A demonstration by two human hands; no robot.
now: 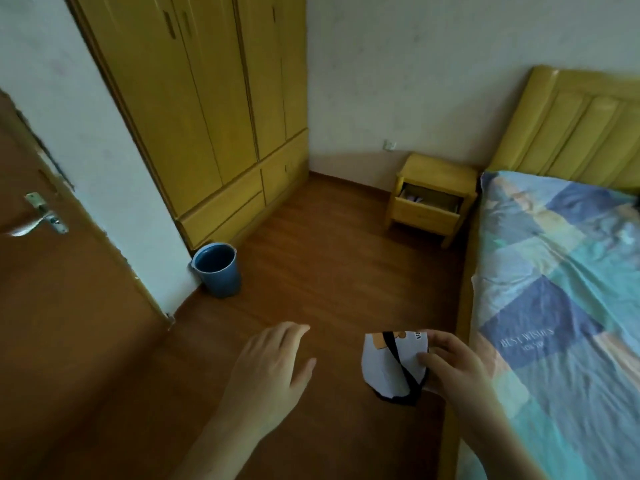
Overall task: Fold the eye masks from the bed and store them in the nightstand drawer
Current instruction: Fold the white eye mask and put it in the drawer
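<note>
My right hand [450,365] holds a folded white eye mask [388,365] with a black strap and orange print, low in the view beside the bed edge. My left hand [273,362] hovers empty to its left, fingers spread, above the wooden floor. The yellow nightstand [440,171] stands far ahead against the wall, next to the headboard. Its drawer [426,211] is pulled out, with something pale lying inside at the left. The bed [561,306] with a blue patchwork sheet fills the right side.
A yellow wardrobe [207,116] lines the left wall. A blue bucket [218,268] sits on the floor at the wall corner. A brown door [52,289] with a metal handle stands at the far left. Wooden floor runs between me and the nightstand.
</note>
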